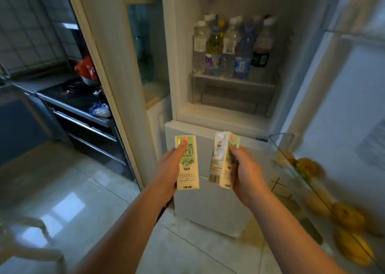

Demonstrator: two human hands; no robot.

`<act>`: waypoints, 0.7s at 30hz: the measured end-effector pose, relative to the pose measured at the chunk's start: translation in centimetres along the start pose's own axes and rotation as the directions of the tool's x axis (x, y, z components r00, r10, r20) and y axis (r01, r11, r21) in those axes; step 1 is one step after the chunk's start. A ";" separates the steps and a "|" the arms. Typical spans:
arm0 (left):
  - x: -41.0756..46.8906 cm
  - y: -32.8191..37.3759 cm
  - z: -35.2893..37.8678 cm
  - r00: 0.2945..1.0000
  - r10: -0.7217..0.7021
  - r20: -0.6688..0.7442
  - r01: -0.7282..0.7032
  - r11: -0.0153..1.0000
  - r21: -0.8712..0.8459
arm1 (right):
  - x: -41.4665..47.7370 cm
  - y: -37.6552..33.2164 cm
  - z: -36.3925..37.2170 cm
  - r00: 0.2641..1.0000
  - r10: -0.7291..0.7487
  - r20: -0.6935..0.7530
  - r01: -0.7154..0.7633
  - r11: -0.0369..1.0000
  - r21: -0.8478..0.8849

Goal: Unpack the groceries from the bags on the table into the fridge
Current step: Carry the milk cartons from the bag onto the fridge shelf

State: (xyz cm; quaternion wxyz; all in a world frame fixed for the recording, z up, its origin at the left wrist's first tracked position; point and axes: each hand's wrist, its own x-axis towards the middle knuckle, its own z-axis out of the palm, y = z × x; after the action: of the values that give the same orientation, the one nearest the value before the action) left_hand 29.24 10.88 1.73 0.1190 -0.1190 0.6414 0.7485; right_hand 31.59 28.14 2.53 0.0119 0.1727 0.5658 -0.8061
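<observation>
I hold two green-and-cream milk cartons upright in front of the open fridge (227, 115). My left hand (170, 167) grips the left milk carton (188, 169), thumb across its printed front. My right hand (246, 169) grips the right milk carton (220, 161), turned so its barcode side faces me. Both cartons hang at about the level of the closed lower fridge compartment (210, 203), below the lit upper compartment. Several plastic bottles (229, 46) stand packed on a shelf inside.
The open fridge door (341, 111) stands at the right; its clear door bin (291, 169) holds several yellow-orange fruits (345, 215). Left of a door frame (104, 65) lies a kitchen counter with a stove (73, 94) and a red bag (85, 68). Glossy tiled floor below.
</observation>
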 end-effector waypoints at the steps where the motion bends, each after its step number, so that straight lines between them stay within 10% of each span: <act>1: 1.6 1.4 0.7 0.999 0.033 0.007 -0.033 0.999 0.014 | 1.5 -1.1 0.3 0.999 -0.051 -0.016 0.051 0.998 -0.026; 21: 20.7 28.2 14.7 0.708 0.684 0.176 -0.696 0.718 0.007 | 20.9 -26.3 8.3 0.672 -0.734 -0.101 0.736 0.677 -0.017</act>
State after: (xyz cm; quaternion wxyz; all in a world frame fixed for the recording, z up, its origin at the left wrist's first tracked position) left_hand -0.04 21.68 23.37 -0.1137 0.1942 0.6542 0.7221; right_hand 4.07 33.67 22.75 -0.3434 -0.0291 0.5773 -0.7402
